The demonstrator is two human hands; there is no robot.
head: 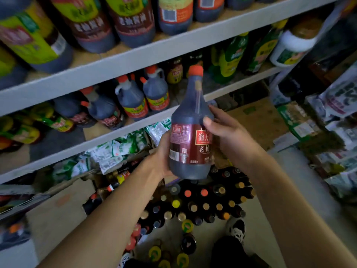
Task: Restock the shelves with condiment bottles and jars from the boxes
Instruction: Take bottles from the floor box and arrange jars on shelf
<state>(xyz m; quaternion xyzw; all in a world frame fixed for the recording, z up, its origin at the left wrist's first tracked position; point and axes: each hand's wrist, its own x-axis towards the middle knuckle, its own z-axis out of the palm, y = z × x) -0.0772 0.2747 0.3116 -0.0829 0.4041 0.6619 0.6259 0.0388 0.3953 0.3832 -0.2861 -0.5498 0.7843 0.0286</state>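
Observation:
A large dark soy sauce bottle (190,130) with an orange cap and a dark red label is held upright in mid-air in front of the shelves. My left hand (163,157) cups its lower left side and base. My right hand (224,130) grips its right side, thumb on the front at the label's top. Behind it, the middle shelf (135,130) holds several similar dark jugs with orange caps (133,97).
The top shelf (123,60) carries big dark bottles with green and red labels. Green and white packets (116,149) fill the lower shelf. Several bottles stand packed on the floor (195,206) beside my shoe (236,229). A cardboard box (257,120) and bagged goods (338,117) sit at right.

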